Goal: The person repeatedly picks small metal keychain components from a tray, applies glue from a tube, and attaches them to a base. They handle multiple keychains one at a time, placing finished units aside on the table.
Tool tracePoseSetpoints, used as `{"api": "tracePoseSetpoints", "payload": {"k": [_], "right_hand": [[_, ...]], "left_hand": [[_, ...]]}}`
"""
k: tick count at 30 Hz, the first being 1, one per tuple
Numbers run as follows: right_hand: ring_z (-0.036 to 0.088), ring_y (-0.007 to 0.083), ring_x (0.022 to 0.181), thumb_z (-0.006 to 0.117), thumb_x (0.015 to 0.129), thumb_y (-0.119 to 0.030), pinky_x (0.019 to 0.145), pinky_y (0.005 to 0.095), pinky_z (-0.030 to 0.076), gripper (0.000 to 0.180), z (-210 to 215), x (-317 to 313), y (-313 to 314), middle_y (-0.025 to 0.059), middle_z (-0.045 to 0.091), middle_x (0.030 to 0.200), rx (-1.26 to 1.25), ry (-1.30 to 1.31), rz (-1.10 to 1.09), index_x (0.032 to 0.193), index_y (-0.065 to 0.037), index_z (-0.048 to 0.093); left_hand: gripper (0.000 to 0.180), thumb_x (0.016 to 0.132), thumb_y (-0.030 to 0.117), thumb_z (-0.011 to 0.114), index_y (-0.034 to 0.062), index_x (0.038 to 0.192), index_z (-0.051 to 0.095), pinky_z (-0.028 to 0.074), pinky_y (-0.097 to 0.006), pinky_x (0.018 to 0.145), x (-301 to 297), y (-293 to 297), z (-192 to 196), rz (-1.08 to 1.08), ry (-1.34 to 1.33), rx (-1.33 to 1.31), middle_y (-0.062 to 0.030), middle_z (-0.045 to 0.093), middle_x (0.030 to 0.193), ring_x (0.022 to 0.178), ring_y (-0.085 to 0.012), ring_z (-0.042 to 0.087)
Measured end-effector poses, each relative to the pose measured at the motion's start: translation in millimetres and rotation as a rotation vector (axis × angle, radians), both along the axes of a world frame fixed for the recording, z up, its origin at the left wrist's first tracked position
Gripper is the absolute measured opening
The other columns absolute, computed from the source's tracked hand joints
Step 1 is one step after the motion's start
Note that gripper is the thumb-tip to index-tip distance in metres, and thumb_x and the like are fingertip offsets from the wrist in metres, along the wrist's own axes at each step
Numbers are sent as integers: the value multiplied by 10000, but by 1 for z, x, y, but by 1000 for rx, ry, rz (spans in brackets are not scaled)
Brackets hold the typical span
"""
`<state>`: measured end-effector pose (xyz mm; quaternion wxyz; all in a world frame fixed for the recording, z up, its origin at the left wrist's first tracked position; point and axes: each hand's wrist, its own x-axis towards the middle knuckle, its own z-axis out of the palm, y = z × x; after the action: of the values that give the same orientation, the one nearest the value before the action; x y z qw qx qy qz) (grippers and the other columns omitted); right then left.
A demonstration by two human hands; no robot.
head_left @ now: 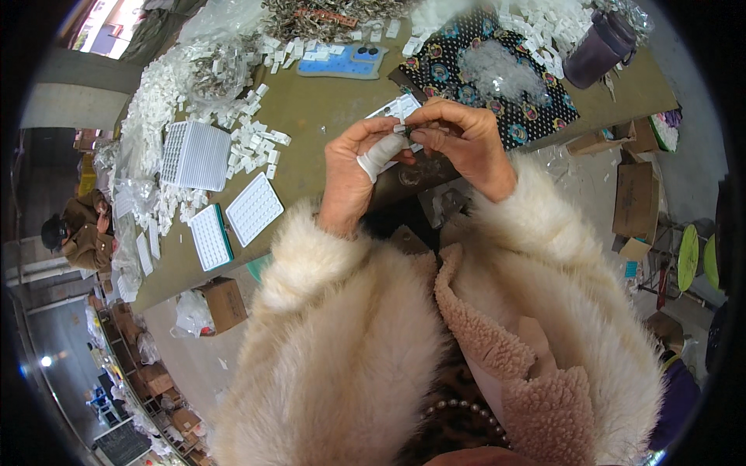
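My left hand [350, 159] and my right hand [464, 144] meet over the table's near edge, fingertips pinched together. Between them is a small white plastic piece [400, 128] with a dark bit at its side; the fingers cover most of it. A white wrap [381, 154] covers my left thumb. Just beyond my fingertips lies a white tray [406, 104], partly hidden by the hands. To the left, two white gridded trays rest on the table: one flat tray [255, 210] and one tray on a teal base [210, 239].
A stack of ridged white trays [196, 155] stands amid heaps of small white pieces [256, 140]. Farther back are a blue phone case [342, 62] and metal parts [318, 17]. Clear fibres [501, 71] lie on a patterned cloth [451, 58] beside a dark bottle [598, 48]. Another person [81, 233] sits far left.
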<state>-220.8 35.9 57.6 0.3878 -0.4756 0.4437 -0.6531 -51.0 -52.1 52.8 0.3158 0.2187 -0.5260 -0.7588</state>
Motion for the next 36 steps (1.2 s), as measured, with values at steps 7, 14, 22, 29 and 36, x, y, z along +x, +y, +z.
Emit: {"api": "tracePoseSetpoints", "payload": {"k": [7, 14, 22, 29, 36], "right_hand": [[624, 92, 755, 672, 879, 63, 659, 228, 502, 172, 2, 0, 2, 35, 678, 871, -18, 102, -19, 1046, 21, 684], [634, 336, 1005, 598, 812, 46, 851, 393, 513, 507, 3, 2, -1, 152, 663, 1100, -304, 950, -207, 1311, -18, 545], [617, 293, 923, 642, 836, -48, 844, 397, 476, 470, 5, 10, 2, 137, 639, 1091, -235, 739, -154, 1297, -42, 553], [615, 263, 724, 746, 790, -69, 737, 353, 436, 202, 6, -2, -2, 77, 648, 807, -305, 703, -305, 979, -92, 679], [543, 175, 626, 717, 784, 1, 598, 304, 425, 128, 7, 7, 6, 43, 603, 713, -147, 502, -290, 883, -67, 675]], "left_hand": [[229, 874, -14, 705, -64, 1090, 648, 573, -294, 713, -2, 5, 7, 56, -59, -21, -124, 701, 922, 755, -188, 690], [170, 812, -22, 760, -31, 964, 683, 476, -232, 625, -3, 1, -1, 164, -257, -613, -7, 624, 779, 721, -89, 583], [102, 889, 8, 694, -8, 990, 690, 465, -241, 577, 1, 10, 9, 100, -272, -304, -41, 663, 884, 657, -102, 569], [194, 954, 8, 603, -44, 1139, 631, 544, -287, 626, -4, 11, 18, 59, 13, -155, -143, 684, 1080, 715, -161, 638], [197, 961, -9, 585, -44, 1151, 624, 544, -281, 657, -1, 12, 15, 17, 74, -19, -133, 678, 1086, 749, -158, 647]]}}
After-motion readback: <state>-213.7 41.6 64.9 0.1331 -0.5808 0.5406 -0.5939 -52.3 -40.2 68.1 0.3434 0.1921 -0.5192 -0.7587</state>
